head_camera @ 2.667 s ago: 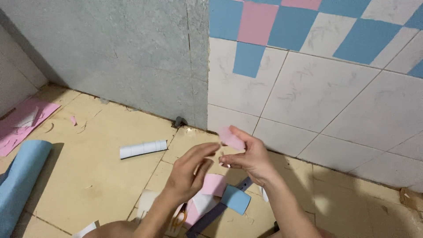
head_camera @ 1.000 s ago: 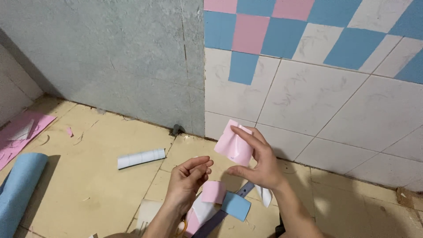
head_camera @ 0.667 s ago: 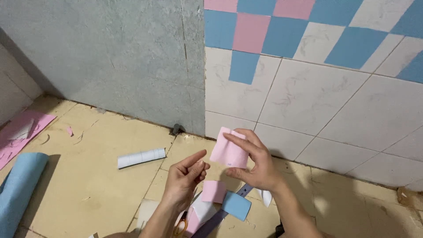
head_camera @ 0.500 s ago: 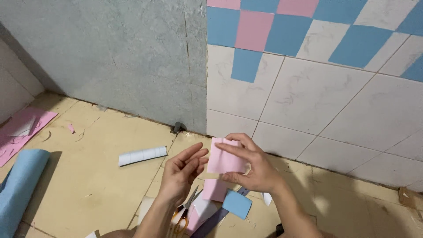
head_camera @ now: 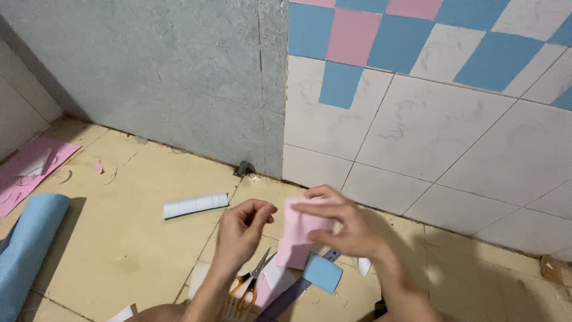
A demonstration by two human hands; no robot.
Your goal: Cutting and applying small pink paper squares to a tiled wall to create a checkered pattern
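My right hand (head_camera: pixel 345 229) grips a pink square sheet (head_camera: pixel 301 235) by its upper right side, holding it above the floor in front of me. My left hand (head_camera: pixel 241 229) hovers just left of the sheet with fingertips pinched together; whether it holds anything I cannot tell. Below my hands on the floor lie scissors with orange handles (head_camera: pixel 250 283), a blue cut square (head_camera: pixel 323 273), more pink and white scraps and a dark ruler (head_camera: pixel 286 301). On the white wall tiles, blue squares (head_camera: pixel 339 83) and a pink square (head_camera: pixel 353 37) are stuck in a chequer pattern.
A rolled white sheet (head_camera: pixel 195 206) lies on the beige floor tiles to the left. A blue roll (head_camera: pixel 27 250) sits at the far left, with a pink sheet (head_camera: pixel 27 173) beyond it. A grey wall panel (head_camera: pixel 167 77) meets the tiled wall at a corner.
My right hand has lowered the pink sheet from chest height toward the floor. My left hand has risen and closed in beside the sheet's left edge.
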